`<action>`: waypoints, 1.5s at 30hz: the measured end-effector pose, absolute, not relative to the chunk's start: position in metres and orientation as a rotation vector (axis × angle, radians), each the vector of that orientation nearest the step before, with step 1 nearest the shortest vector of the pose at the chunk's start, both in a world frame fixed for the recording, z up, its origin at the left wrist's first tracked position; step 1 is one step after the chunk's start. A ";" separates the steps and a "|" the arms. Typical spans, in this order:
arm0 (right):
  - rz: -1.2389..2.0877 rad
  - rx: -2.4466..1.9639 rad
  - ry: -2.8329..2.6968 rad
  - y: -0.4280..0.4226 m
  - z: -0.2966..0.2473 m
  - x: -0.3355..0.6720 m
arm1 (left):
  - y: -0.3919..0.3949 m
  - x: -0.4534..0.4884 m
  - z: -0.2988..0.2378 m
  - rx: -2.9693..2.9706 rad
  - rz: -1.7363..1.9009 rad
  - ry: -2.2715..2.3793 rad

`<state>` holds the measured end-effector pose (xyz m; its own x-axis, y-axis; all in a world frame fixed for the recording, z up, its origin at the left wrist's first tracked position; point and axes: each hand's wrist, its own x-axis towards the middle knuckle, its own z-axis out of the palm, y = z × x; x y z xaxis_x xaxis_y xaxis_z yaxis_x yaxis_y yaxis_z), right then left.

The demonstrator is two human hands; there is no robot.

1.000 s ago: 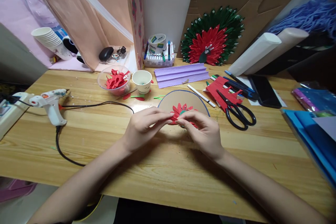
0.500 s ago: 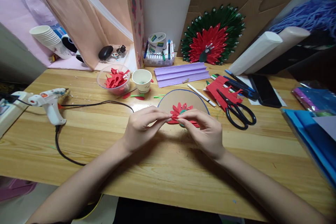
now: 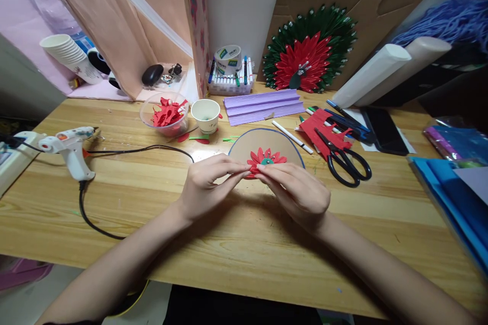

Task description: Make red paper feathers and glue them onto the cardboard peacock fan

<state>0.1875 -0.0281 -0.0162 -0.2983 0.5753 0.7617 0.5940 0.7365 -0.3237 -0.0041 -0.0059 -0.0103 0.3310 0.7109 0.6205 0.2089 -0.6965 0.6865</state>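
A round brown cardboard disc (image 3: 240, 144) with a blue rim lies on the table. On its near part is a fan of red paper petals (image 3: 272, 155) around a small green piece (image 3: 268, 161). My left hand (image 3: 208, 183) is closed, thumb and fingertips pinching a red petal at the fan's left side. My right hand (image 3: 299, 190) is closed too, its fingertips pressed together on the petals just right of the left fingertips, below the green piece. Both hands cover the disc's near edge, and exactly what the right fingertips grip is hidden.
Left are a white glue gun (image 3: 72, 150) with its cord, a bowl of red scraps (image 3: 168, 114) and a paper cup (image 3: 206, 116). Purple folded paper (image 3: 263, 106) lies behind. Black scissors (image 3: 345, 165) rest on red paper (image 3: 322, 132) at right. A red-green peacock craft (image 3: 308, 51) leans on cardboard.
My right hand has shifted slightly toward me and left, its fingers now flatter, uncovering the green piece. My left hand keeps its pinch in nearly the same place.
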 end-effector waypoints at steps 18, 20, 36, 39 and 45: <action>0.442 -1.006 -1.884 -0.024 -0.009 0.189 | -0.003 -0.008 -0.012 2.210 1.328 0.768; 0.596 -1.032 -1.841 -0.024 -0.007 0.190 | -0.002 -0.009 -0.012 2.219 1.317 0.766; 0.487 -1.065 -1.884 -0.024 -0.004 0.190 | -0.003 -0.009 -0.011 2.264 1.259 0.801; 0.328 -1.025 -1.951 -0.022 -0.004 0.191 | -0.003 -0.008 -0.008 2.193 1.277 0.852; 0.204 -0.979 -2.009 -0.022 -0.006 0.191 | -0.004 0.000 -0.001 1.610 1.026 1.042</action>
<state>0.1907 -0.0218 -0.0062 -0.3144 0.7051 0.6356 0.5630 0.6776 -0.4732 0.0001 -0.0037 -0.0013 0.2911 0.9443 0.1533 0.1679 -0.2082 0.9636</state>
